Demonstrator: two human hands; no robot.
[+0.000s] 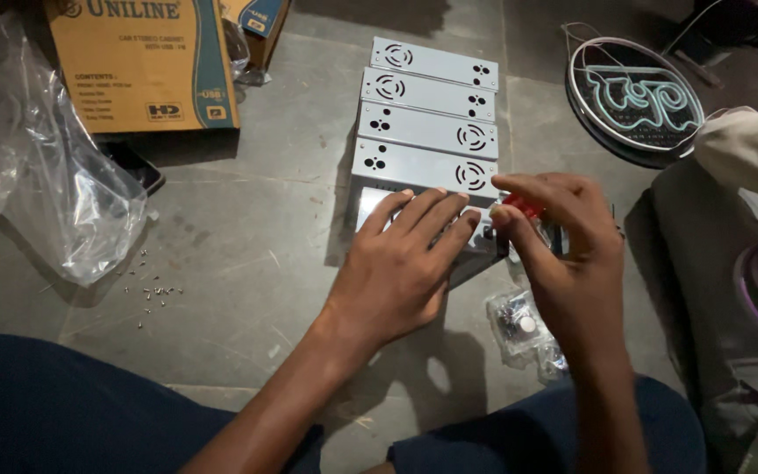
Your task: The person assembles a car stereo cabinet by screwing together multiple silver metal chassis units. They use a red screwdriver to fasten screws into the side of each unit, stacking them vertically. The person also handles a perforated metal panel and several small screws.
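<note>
Steadying metal case (396, 202) (red-handled tool (524, 207) gripped)

The near end of the metal case (370, 206) was covered by the left hand (401, 263). Only a red tip of the tool (522, 206) gripped in the right hand (572, 263) was seen. The cardboard box (142, 66) was cut off by the top edge. The contents of the small plastic bag (519, 326) could not be made out.

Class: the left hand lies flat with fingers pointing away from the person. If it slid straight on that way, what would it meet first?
Probably the left hand would run onto the row of metal plates, the nearest first.
</note>
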